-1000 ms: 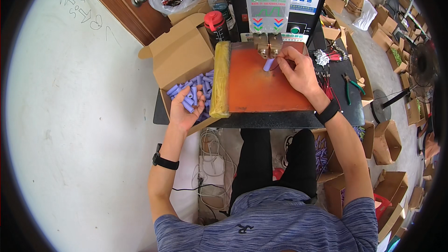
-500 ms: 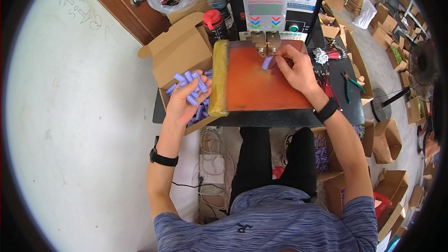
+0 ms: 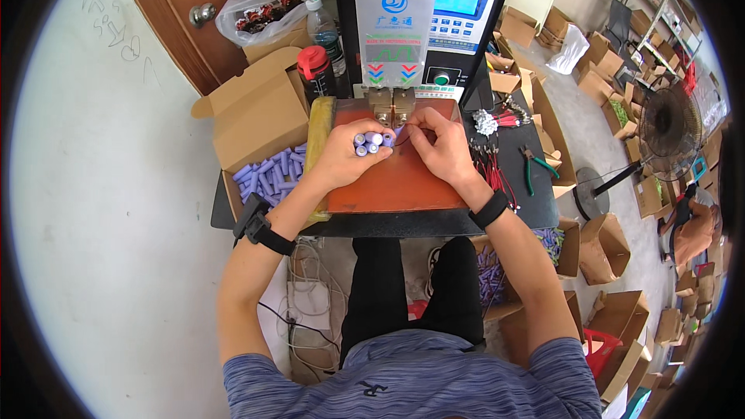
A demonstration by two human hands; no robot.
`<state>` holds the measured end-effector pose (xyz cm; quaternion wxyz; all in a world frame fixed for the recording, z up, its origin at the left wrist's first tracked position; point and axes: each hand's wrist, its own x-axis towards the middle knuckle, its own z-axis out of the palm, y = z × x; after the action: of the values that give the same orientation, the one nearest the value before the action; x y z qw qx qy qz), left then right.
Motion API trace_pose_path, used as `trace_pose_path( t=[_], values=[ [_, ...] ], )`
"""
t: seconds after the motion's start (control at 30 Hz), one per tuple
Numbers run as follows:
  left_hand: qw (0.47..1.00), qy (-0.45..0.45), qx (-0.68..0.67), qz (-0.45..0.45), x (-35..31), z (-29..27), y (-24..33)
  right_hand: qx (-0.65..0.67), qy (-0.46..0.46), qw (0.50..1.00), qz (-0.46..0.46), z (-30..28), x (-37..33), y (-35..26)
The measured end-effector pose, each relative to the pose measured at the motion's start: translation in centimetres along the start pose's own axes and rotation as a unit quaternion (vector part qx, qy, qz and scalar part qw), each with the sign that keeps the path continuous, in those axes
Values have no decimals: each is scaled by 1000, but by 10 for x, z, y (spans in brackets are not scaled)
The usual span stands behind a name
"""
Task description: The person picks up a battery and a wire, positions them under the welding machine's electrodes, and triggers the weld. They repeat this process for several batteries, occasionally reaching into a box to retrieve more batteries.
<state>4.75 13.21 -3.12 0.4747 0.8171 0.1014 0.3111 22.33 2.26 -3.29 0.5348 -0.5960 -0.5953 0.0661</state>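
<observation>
My left hand [image 3: 346, 157] is closed around a bunch of purple cylindrical battery cells [image 3: 373, 140], their ends turned up toward me. It is over the left part of an orange-brown work board [image 3: 372, 194], close to my right hand. My right hand [image 3: 444, 147] pinches a thin dark wire [image 3: 403, 140] beside another purple cell [image 3: 400, 133], just under the metal electrodes [image 3: 392, 109] of a spot welder [image 3: 394, 35]. Whether the right fingers also touch that cell is hidden.
An open cardboard box [image 3: 268, 174] of loose purple cells stands left of the yellow-wrapped board edge [image 3: 318, 147]. Right of the board lie red wire leads [image 3: 489, 167] and green-handled pliers [image 3: 534, 171]. Behind the box stand a red-lidded bottle [image 3: 316, 70] and a water bottle [image 3: 324, 35].
My left hand has moved right from above the box to the board, carrying the battery cells beside my right hand. My right hand stays near the electrodes. The whole view has shifted slightly.
</observation>
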Motion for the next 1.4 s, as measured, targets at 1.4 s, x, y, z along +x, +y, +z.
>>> trace_pose_path(
  t=[1.4],
  values=[
    [1000,13,12,22,1,-2,4,-383,-133,913,52,-180,-154,-37]
  ],
)
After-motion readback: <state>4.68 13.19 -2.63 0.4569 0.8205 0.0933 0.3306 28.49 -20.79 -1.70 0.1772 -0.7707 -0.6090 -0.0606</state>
